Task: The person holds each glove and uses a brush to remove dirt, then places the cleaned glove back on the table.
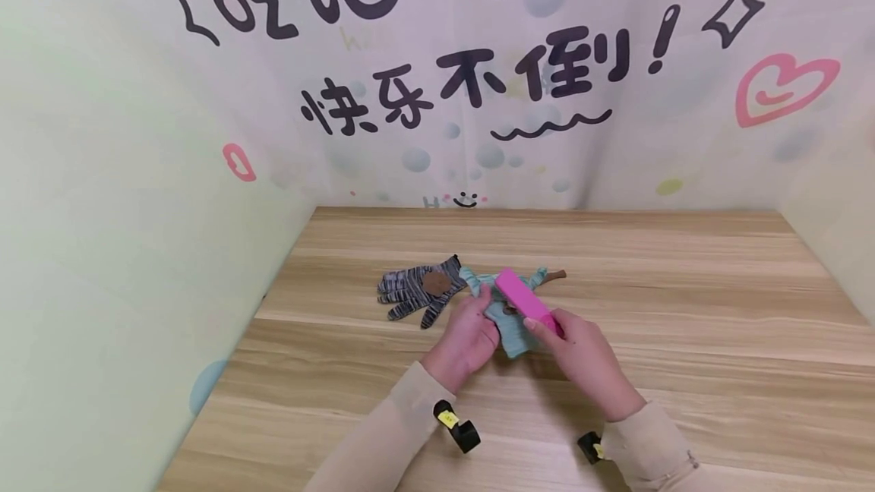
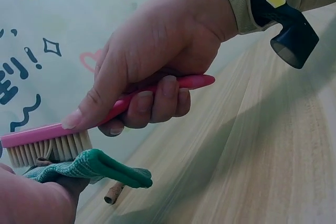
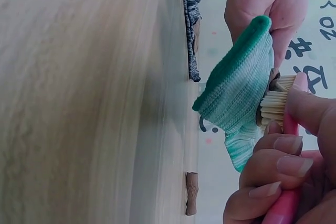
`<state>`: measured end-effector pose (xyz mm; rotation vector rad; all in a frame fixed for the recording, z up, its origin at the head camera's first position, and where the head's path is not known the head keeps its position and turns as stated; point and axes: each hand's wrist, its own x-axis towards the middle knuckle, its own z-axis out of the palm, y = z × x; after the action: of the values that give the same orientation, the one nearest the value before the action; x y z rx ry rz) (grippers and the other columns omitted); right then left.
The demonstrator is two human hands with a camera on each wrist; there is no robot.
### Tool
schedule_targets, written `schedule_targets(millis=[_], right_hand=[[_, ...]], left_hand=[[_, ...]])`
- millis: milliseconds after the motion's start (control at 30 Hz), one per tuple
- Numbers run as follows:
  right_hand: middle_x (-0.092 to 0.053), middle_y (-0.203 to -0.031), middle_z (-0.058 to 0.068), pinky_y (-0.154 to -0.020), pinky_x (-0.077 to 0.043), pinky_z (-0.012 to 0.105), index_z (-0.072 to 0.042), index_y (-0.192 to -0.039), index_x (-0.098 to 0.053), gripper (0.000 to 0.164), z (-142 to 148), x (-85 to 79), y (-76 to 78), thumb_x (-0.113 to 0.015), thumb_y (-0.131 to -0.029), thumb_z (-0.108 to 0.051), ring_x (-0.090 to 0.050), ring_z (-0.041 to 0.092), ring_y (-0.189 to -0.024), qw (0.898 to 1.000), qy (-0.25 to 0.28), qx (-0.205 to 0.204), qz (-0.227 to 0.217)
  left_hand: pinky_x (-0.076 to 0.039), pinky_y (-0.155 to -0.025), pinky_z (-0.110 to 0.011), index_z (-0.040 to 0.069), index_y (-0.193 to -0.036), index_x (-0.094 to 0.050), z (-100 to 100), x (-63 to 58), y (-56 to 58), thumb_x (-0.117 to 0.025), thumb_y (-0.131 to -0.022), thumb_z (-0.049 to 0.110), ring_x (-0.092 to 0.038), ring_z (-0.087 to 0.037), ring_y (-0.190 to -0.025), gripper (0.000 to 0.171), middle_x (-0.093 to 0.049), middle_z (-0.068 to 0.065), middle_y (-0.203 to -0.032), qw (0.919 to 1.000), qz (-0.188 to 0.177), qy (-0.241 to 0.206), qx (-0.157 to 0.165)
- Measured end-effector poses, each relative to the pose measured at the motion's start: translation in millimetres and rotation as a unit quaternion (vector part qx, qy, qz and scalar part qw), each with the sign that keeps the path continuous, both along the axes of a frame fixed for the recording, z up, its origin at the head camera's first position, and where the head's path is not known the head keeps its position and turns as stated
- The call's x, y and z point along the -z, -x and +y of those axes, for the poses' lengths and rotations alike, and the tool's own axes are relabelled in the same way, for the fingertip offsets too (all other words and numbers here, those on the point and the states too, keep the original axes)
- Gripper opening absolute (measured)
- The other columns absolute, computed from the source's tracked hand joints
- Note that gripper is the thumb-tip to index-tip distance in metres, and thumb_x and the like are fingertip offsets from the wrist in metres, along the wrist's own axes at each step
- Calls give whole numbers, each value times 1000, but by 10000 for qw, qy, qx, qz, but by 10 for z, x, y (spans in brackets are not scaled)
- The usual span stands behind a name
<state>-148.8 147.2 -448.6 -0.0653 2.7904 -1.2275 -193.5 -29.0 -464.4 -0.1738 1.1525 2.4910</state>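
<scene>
My left hand (image 1: 468,336) holds a green knitted glove (image 1: 516,336) above the table, its thumb on top of the fabric. A darker green edge runs along the glove (image 3: 231,64). Curled round the handle of a pink brush (image 1: 525,301) is my right hand (image 1: 589,355), with the thumb laid along the brush's back. Pale bristles (image 3: 277,100) point at the glove and meet a small brown patch on it, mostly hidden beneath them. The fingers of my left hand under the glove are largely out of sight.
A grey-and-black knitted glove (image 1: 413,287) bearing a round brown patch (image 1: 436,282) lies on the wooden table (image 1: 328,393), left of my hands. Behind the green glove lies a brown stick-like piece (image 1: 555,276). Walls with printed lettering border the table at the back and sides.
</scene>
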Motion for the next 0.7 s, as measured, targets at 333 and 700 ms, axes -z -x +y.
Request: schedule_targets(millis=[333,700], right_hand=[[-45,-68,1,-50,-36,23,-7,-87,-58,43,32,42,3,-57,-101,-47,-43,15,-61,9998,172,-47,2],[-45,-72,4,-51,-39,24,-3,-99,-58,51,9,1,-6,-49,-103,-53,-45,17,-65,9962,832,217,-126]], left_hand=[[-47,-113,-30,7,-125,-49,-43,-9,-7,-35,-111,29,-64,-12,-120,30,-68,1,-122,9999,8,168,-17],[-38,-121,-38,-3,-144,-42,3,-54,-6,-39,-110,25,-46,-27,-143,44,-51,-15,-151,9999,22,-87,71]])
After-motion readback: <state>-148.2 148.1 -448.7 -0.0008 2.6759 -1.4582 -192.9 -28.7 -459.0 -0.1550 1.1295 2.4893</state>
